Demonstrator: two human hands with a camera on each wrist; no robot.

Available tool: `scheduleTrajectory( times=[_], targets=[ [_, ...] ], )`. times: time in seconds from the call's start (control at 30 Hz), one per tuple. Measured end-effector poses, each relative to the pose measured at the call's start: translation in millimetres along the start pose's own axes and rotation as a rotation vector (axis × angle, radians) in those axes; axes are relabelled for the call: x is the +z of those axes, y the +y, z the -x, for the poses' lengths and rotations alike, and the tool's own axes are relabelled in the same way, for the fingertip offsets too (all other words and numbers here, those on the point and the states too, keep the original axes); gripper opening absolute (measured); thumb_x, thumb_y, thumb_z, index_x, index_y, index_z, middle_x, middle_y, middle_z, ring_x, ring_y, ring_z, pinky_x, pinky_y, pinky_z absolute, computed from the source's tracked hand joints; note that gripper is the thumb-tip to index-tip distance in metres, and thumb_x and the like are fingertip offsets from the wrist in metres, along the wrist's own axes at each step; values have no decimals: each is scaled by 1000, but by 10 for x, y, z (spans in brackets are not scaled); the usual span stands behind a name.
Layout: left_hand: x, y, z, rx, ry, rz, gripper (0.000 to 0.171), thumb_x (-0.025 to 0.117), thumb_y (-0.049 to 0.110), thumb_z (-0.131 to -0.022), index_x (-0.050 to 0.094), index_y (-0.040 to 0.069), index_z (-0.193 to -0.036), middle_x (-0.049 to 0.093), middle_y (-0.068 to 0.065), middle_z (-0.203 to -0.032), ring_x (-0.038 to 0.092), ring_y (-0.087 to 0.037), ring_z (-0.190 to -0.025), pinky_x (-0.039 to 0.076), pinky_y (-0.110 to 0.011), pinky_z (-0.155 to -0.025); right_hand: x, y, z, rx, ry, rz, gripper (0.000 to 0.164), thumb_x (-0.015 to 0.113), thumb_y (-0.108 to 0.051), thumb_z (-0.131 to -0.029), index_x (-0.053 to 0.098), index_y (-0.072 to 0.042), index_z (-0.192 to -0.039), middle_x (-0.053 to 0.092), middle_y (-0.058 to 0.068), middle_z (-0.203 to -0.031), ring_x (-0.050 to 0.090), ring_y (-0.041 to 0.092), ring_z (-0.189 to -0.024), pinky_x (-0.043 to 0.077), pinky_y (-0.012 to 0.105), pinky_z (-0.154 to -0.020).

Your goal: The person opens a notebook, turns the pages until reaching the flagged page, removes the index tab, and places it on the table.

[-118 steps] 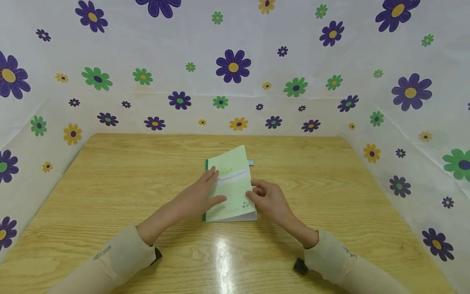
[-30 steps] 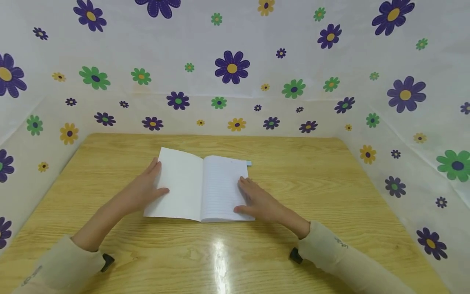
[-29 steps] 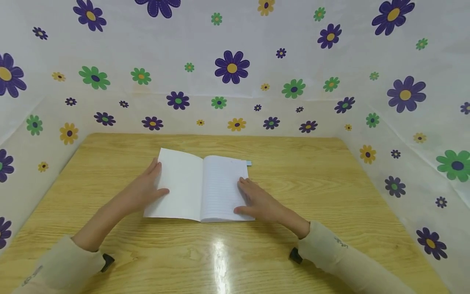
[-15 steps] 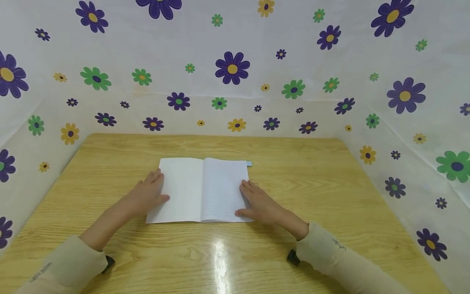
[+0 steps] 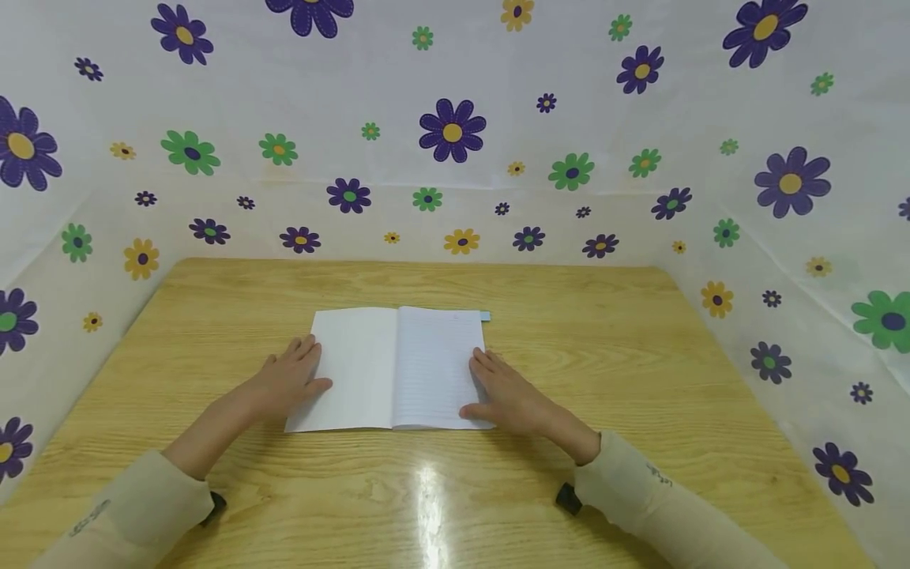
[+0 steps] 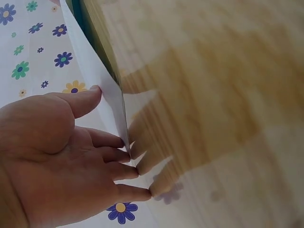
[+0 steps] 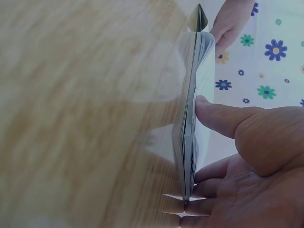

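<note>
An opened notebook (image 5: 355, 371) lies at the middle of the table, its left side a blank white sheet and its right side a lined page (image 5: 437, 371). My left hand (image 5: 284, 386) rests along the outer left edge, thumb on the blank sheet and the other fingertips down at the tabletop. Along the opposite edge, my right hand (image 5: 513, 399) lies over the lined page, its fingers straight. In the right wrist view, the right thumb touches the page and the stacked page edges (image 7: 187, 137) show. The left wrist view shows the blank sheet (image 6: 111, 95) rising slightly toward the spine.
A small light-blue tab (image 5: 486, 316) sticks out at the notebook's upper right. The glossy wooden table (image 5: 604, 332) is enclosed at the back and sides by white flower-printed cloth (image 5: 384, 87).
The notebook, at first closed with its green cover up, has been opened to the left by my left hand. Over the last second the raised left side has come down flatter.
</note>
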State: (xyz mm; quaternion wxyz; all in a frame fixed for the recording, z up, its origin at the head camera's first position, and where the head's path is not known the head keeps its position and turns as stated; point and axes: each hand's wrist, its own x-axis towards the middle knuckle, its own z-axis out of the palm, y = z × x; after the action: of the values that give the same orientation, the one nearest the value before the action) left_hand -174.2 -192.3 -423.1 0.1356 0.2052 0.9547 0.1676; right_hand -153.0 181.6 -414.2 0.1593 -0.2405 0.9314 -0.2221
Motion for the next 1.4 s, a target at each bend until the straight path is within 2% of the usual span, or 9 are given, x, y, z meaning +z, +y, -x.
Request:
scheduleTrajectory(
  times=[0.23, 0.43, 0.7, 0.83, 0.97, 1.1, 1.23, 1.4],
  targets=[
    [7, -7, -13, -9, -18, 11, 81, 54, 39, -107, 24, -22, -151, 13, -43, -160, 10, -62, -147, 14, -81, -111, 7, 0, -10, 21, -2, -20, 86, 71, -31, -100, 24, 12, -158, 15, 27, -168, 10, 43, -156, 14, 54, -126],
    [4, 20, -20, -22, -31, -7, 85, 55, 41, -107, 22, -22, -152, 11, -42, -161, 9, -60, -148, 14, -80, -112, 7, -1, -1, 22, -1, -6, 87, 71, -32, -100, 23, 12, -158, 14, 28, -168, 10, 43, -156, 14, 54, -126],
    [2, 50, -16, -27, -20, -7, 84, 58, 38, -106, 22, -24, -150, 12, -44, -160, 10, -62, -147, 14, -82, -110, 26, 30, -11, -7, 13, 41, 82, 70, -36, -100, 30, 6, -159, 20, 21, -168, 12, 44, -156, 18, 57, -125],
    [6, 62, -9, -26, -19, -5, 83, 58, 37, -106, 23, -24, -150, 12, -44, -159, 10, -63, -146, 14, -83, -109, 46, 46, -23, -25, 33, 74, 76, 70, -36, -100, 39, 5, -156, 28, 20, -166, 16, 46, -154, 21, 58, -123],
    [4, 79, -2, -21, -19, -14, 83, 58, 37, -106, 24, -24, -149, 13, -45, -159, 10, -63, -146, 15, -83, -108, 51, 32, -28, -51, 104, 102, 61, 74, -27, -97, 54, 6, -145, 43, 23, -157, 29, 52, -148, 30, 61, -118],
    [2, 83, 8, -21, -22, -16, 84, 57, 39, -106, 23, -24, -150, 13, -44, -159, 10, -63, -146, 16, -83, -108, 59, -13, -33, -60, 196, 127, 43, 78, -19, -93, 70, 4, -129, 59, 22, -143, 45, 49, -140, 41, 58, -113],
    [11, 74, 6, -23, -22, -10, 84, 58, 39, -106, 23, -24, -150, 12, -44, -160, 10, -62, -147, 15, -83, -109, 83, -67, -39, -48, 288, 80, 25, 81, -11, -89, 78, 4, -109, 71, 19, -126, 56, 43, -133, 48, 53, -108],
    [12, 53, 3, -18, -16, -16, 84, 57, 39, -106, 23, -24, -150, 12, -44, -160, 10, -62, -147, 15, -83, -109, 99, -119, -40, -38, 389, -10, 4, 83, -3, -86, 80, 0, -85, 76, 18, -113, 66, 37, -116, 54, 50, -100]
  ],
)
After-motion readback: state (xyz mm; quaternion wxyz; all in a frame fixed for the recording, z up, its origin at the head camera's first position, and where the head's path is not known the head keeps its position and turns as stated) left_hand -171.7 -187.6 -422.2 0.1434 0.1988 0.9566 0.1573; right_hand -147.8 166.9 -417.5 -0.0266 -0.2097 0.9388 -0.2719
